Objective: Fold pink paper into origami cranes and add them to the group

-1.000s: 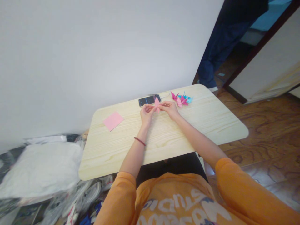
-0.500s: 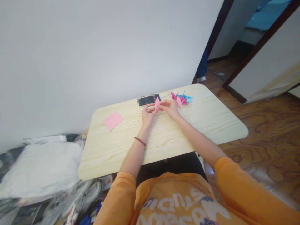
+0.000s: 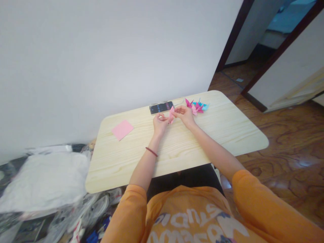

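Note:
A folded pink origami paper point(image 3: 171, 114) is held upright above the table, between the fingertips of both hands. My left hand point(image 3: 160, 124) pinches its left side with thumb and fingers. From the right, my right hand point(image 3: 186, 116) grips the other side; its fingertips partly cover the folds. Just right of that hand lies a small cluster of folded paper cranes point(image 3: 197, 107) in dark pink, light pink and blue. Behind the left hand a phone point(image 3: 162, 107) with a lit screen rests flat.
A pale wooden table point(image 3: 136, 158) with rounded corners stands against a white wall point(image 3: 113, 50). A stack or sheet of square pink paper point(image 3: 122, 130) lies on its left part. White bundled fabric point(image 3: 48, 179) and plastic-wrapped things are on the left. A doorway is at upper right.
The folded pink paper has tilted and shifted slightly right and down, with the left fingers curling more. A person's leg by the doorway has gone from view.

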Demonstrator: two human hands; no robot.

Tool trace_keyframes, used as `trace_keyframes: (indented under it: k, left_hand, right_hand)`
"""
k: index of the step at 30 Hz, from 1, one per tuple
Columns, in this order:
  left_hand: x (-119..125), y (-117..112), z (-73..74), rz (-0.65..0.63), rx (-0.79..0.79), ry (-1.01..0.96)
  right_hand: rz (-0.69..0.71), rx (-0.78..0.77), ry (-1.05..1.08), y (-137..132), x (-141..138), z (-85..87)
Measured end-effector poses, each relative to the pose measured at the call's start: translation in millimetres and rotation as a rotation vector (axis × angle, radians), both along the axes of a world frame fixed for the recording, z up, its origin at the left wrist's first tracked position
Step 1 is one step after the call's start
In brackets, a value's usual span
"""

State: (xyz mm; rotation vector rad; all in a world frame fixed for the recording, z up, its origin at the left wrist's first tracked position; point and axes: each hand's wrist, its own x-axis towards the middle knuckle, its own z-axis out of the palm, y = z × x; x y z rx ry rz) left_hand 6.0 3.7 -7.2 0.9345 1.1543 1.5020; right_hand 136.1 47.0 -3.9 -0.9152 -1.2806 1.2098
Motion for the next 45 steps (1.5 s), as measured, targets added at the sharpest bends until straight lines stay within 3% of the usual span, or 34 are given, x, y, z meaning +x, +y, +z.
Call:
trace_keyframes:
  k: [8,19,32,37,45]
  left_hand:
    - [1.5,-2.2,-3.5,-0.045,-0.092,-0.001]
    - [-0.4,-1.5,-5.9,-0.035,-0.026,0.051]
    - [0.0,1.0,-7.1,0.021,-0.126,-0.006]
    - [-2.4,1.5,-8.4,-0.009,-0.118,0.009]
    - [-6.1,3.8,-6.6,-0.021,-0.165,-0.012]
  right_hand:
    - [-0.02,-0.062,0.047,5.4,3.4,-3.5]
    - [0.048,-0.088,0.022,8.2,6.9,-3.3]
    - [0.137,0.044,-0.121,6.6,7.2,-1.9]
    - [0.075,0.134,-0.24,6.6,9.8,-1.0]
    - [0.097,0.245,-0.315,1.4,10.3,5.9]
